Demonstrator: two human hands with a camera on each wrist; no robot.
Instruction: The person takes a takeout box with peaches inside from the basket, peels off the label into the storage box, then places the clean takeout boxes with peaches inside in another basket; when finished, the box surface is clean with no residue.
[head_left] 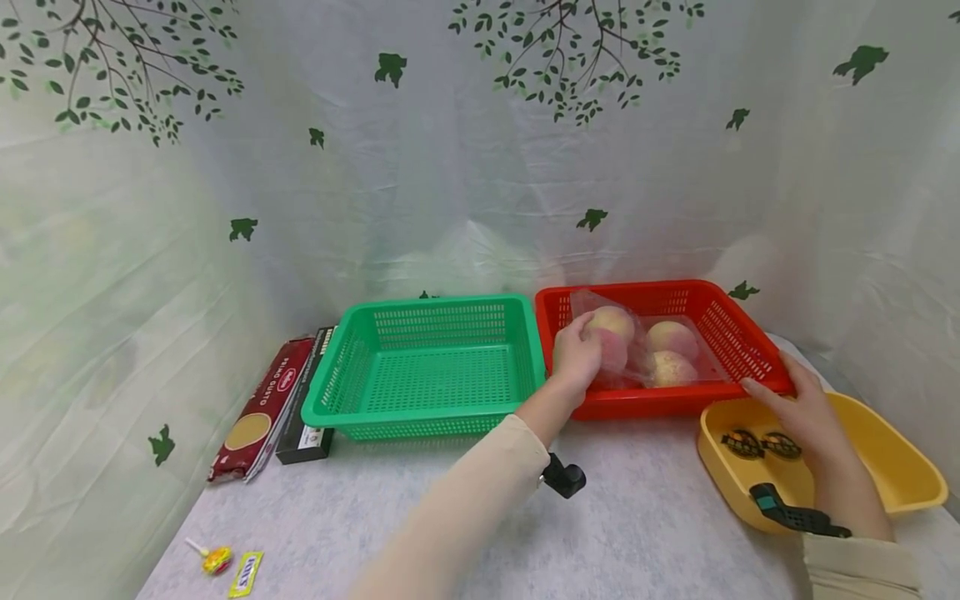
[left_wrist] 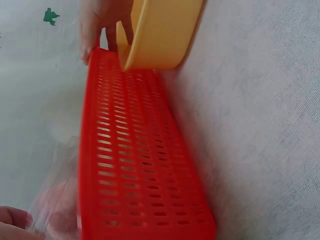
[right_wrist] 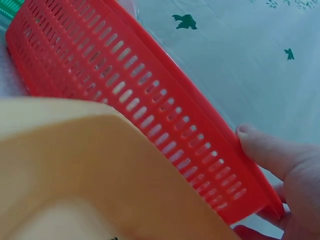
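My left hand [head_left: 576, 357] is at the left end of the red basket [head_left: 637, 408], pinching a clear plastic bag of peaches [head_left: 611, 321]. At the lower edge of the left wrist view, the fingertips [left_wrist: 20, 217] meet the bag's thin film. More peaches in clear wrap [head_left: 672, 337] lie beside it in the basket. The right hand [head_left: 813, 408] grips the basket's front right corner. In the right wrist view its thumb [right_wrist: 265, 150] lies over the rim, with other fingers around the outside.
A yellow tub [head_left: 911, 467] stands under my right forearm, close against the red basket. Left of that basket is a green basket [head_left: 423, 417]. Farther left lie a dark red packet [head_left: 266, 400] and a black box [head_left: 303, 442]. A lollipop [head_left: 216, 560] and small yellow candy [head_left: 246, 573] lie front left.
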